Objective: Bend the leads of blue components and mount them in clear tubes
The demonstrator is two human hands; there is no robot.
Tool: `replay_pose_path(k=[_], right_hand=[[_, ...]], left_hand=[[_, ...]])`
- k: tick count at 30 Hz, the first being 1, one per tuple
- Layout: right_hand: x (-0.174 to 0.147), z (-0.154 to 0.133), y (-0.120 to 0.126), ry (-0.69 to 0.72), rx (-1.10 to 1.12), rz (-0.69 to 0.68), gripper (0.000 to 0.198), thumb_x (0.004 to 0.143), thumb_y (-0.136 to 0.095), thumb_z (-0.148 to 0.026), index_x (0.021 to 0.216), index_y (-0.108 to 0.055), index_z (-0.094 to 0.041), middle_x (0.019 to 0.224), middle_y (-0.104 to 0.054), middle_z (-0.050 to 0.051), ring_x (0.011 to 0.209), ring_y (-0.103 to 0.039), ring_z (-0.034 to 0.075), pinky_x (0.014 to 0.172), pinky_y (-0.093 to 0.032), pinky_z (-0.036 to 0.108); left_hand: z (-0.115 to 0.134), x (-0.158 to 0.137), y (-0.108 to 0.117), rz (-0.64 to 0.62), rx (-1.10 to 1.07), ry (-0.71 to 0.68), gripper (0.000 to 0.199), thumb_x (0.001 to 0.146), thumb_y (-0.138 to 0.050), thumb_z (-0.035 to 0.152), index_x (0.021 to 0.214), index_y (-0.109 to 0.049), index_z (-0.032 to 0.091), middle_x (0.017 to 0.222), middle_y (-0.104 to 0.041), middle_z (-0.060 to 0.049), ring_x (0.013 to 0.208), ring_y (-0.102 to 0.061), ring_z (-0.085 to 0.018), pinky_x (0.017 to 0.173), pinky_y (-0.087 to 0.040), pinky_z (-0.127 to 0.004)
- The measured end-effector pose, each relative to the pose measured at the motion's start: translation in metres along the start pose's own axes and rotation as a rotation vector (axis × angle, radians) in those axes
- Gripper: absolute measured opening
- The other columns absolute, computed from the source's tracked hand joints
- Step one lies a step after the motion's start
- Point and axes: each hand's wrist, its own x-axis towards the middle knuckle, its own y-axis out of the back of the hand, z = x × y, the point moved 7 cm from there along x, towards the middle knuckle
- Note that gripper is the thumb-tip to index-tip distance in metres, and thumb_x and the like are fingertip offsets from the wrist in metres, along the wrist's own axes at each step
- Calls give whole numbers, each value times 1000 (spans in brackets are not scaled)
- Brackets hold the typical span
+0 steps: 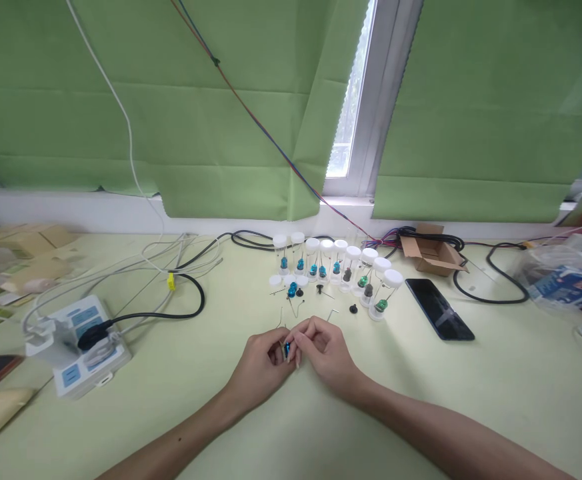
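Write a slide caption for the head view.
Left hand and right hand meet around a blue part before white-capped jars.

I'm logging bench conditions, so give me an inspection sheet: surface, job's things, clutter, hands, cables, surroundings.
Surface: pale green tabletop
Job's things: small blue part in hand; white-capped vials and black pieces beyond
Clutter: dark phone and open cardboard box at right
Hands: left hand holds the part; right hand meets it, exact grip hidden
Cables: black cable plugged into power strip; wires cross a green blind
Surroundings: window beside the blind
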Motion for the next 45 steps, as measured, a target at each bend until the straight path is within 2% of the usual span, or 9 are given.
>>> replay_pose_path(k=[7, 16, 23, 31, 35, 41, 45], right_hand=[[1, 1, -2, -14, 13, -70, 26, 90, -57, -38, 76, -57, -17, 76, -65, 5, 61, -62, 15, 62, -53, 32], [3, 9, -4, -68, 74, -100, 19, 85, -65, -36, 94, -58, -20, 72, -62, 0, 65, -62, 15, 63, -53, 31], [3, 8, -5, -79, 46, -110, 17, 84, -65, -34, 86, -64, -17, 69, -62, 1, 64, -60, 15, 64, -52, 31], [2, 15, 1, -126, 30, -20, 25, 77, -72, -38, 71, -58, -18, 62, -61, 0, 57, -58, 13, 57, -50, 28], [2, 16, 2, -130, 31, -11, 29, 75, -73, -40, 66, -56, -19, 59, -60, -1, 54, -58, 13, 54, -49, 27], [2, 15, 3, -123, 19, -6, 32, 80, -69, -40, 63, -52, -18, 57, -59, -1, 50, -56, 12, 52, -47, 26], [3, 16, 3, -134, 32, 3, 32, 83, -66, -41, 65, -52, -18, 57, -60, -1, 47, -57, 12, 48, -46, 25]], left_hand=[[3, 2, 0, -3, -12, -42, 12, 71, -52, 13, 61, -46, 19, 57, -42, 6, 55, -34, -9, 50, -27, -20], [-1, 3, 0, -1, -22, -12, 10, 75, -53, 18, 64, -51, 18, 57, -45, 5, 54, -36, -10, 50, -28, -20], [-1, 2, 1, 2, -22, -9, 7, 73, -53, 17, 66, -56, 18, 57, -48, 5, 54, -37, -10, 50, -29, -21], [-2, 2, 0, -12, -22, 5, 10, 73, -51, 17, 68, -60, 18, 60, -55, 3, 53, -38, -10, 50, -31, -21], [-2, 2, 0, -11, 3, -9, 11, 74, -51, 16, 67, -60, 18, 58, -52, 3, 53, -39, -10, 49, -31, -20], [2, 1, 1, 11, 53, -43, 14, 76, -51, 16, 65, -57, 19, 57, -52, 4, 52, -40, -10, 49, -31, -20], [3, 0, 0, -2, 56, -48, 9, 76, -53, 15, 70, -59, 19, 59, -54, 4, 53, -41, -9, 50, -33, -19]])
